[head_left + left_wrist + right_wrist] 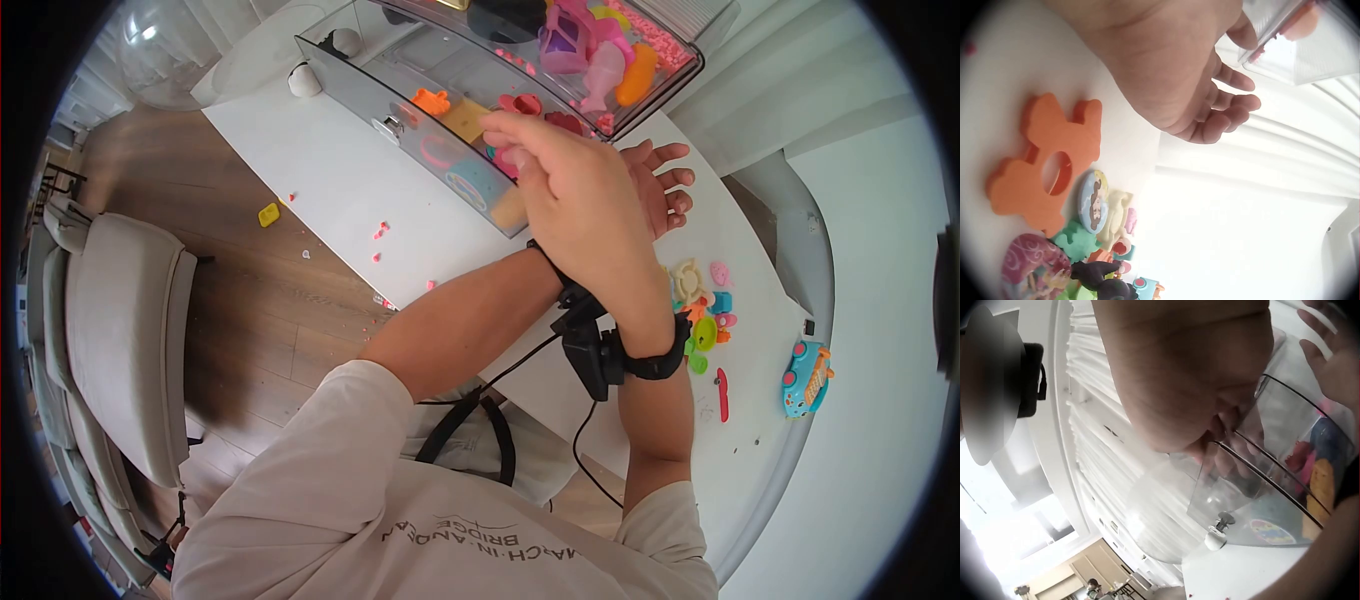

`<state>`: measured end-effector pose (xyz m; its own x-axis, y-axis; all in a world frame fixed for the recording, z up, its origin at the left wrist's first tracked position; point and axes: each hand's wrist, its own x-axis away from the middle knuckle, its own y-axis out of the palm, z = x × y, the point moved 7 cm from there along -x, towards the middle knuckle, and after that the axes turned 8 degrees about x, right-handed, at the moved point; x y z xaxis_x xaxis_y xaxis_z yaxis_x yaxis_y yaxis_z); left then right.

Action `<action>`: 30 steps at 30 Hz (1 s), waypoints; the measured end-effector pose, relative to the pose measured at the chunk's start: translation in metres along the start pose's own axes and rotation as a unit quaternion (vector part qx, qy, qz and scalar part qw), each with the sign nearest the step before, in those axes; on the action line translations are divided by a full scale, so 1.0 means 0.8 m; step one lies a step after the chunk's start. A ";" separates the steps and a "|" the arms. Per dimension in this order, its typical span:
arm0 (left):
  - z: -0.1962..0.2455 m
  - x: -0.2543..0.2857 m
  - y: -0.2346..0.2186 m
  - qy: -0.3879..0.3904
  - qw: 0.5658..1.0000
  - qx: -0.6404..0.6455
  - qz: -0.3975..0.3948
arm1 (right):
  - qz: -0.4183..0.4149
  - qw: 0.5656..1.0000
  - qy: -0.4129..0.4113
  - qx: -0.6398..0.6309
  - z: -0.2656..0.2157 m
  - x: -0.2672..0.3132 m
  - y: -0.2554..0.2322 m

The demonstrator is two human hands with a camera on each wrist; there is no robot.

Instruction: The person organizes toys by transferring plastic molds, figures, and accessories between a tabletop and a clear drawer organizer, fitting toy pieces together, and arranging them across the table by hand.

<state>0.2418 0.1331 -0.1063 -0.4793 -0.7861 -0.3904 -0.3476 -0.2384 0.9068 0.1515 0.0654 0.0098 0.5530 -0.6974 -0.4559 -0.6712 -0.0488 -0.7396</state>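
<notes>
The right hand (590, 205) reaches over the clear drawer (350, 95), back of the hand up, fingers bent down near a red toy (520, 104). In the right wrist view the right hand (1191, 381) is beside the drawer's rim, with fingers partly visible through clear plastic; whether they hold anything is hidden. The left forearm crosses under the right wrist. Palm up, the left hand (655, 190) lies beyond it with loosely bent fingers and nothing in them, as the left wrist view shows the left hand (1179, 81) above the white table (997, 125).
An orange bear-shaped piece (1054, 162) lies by the left wrist, near a round picture piece (1093, 203). Small toys, a red stick (722, 395) and a blue toy car (805, 380) are at the right. A yellow piece (268, 214) is on the floor. A cable hangs near the arms.
</notes>
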 end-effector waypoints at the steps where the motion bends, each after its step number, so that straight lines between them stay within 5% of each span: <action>1: 0.000 0.000 0.003 -0.001 1.000 -0.005 0.002 | 0.032 0.999 -0.020 -0.031 -0.001 0.000 -0.008; 3: -0.008 0.004 0.009 -0.004 1.000 -0.007 0.004 | 0.039 0.999 -0.011 -0.031 -0.001 0.001 -0.032; 5: 0.003 0.026 0.044 0.144 0.967 -0.200 0.064 | 0.057 0.997 0.021 -0.056 0.003 0.007 -0.073; 8: 0.011 -0.003 -0.001 0.039 0.995 -0.059 0.066 | 0.090 0.990 0.096 -0.042 0.031 0.043 -0.156; 11: 0.021 -0.005 -0.005 0.008 0.993 -0.116 0.037 | 0.148 0.974 0.171 0.003 0.090 0.101 -0.224; 12: 0.017 -0.005 -0.004 -0.002 0.993 -0.109 0.034 | 0.103 0.965 0.223 0.087 0.114 0.123 -0.232; 15: 0.019 -0.006 0.002 0.017 0.827 -0.551 0.113 | 0.000 0.930 0.282 0.236 0.181 0.190 -0.242; 16: 0.012 -0.007 -0.003 0.007 0.829 -0.549 0.107 | -0.062 0.911 0.282 0.295 0.201 0.212 -0.234; 18: -0.005 -0.007 -0.014 -0.030 0.664 -0.745 0.064 | -0.056 0.909 0.307 0.276 0.232 0.247 -0.220; 22: -0.030 0.000 0.000 -0.074 0.616 -0.784 0.017 | -0.015 0.938 0.278 0.205 0.254 0.292 -0.178; 23: -0.039 0.002 0.002 -0.091 0.591 -0.801 -0.012 | -0.041 0.898 0.313 0.306 0.251 0.298 -0.164; 25: -0.050 0.006 0.008 -0.110 0.560 -0.820 -0.041 | -0.015 0.895 0.307 0.322 0.240 0.286 -0.151; 27: -0.075 0.018 0.023 -0.111 0.441 -0.877 -0.157 | 0.009 0.890 0.308 0.335 0.233 0.286 -0.142; 30: -0.082 0.026 0.016 -0.097 0.402 -0.894 -0.173 | 0.047 0.906 0.265 0.327 0.230 0.273 -0.137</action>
<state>0.2803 0.0763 -0.0920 -0.7656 -0.5110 -0.3909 0.6312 -0.4790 -0.6101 0.4366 0.0500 -0.1000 0.0783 -0.9302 -0.3585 -0.1711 0.3418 -0.9241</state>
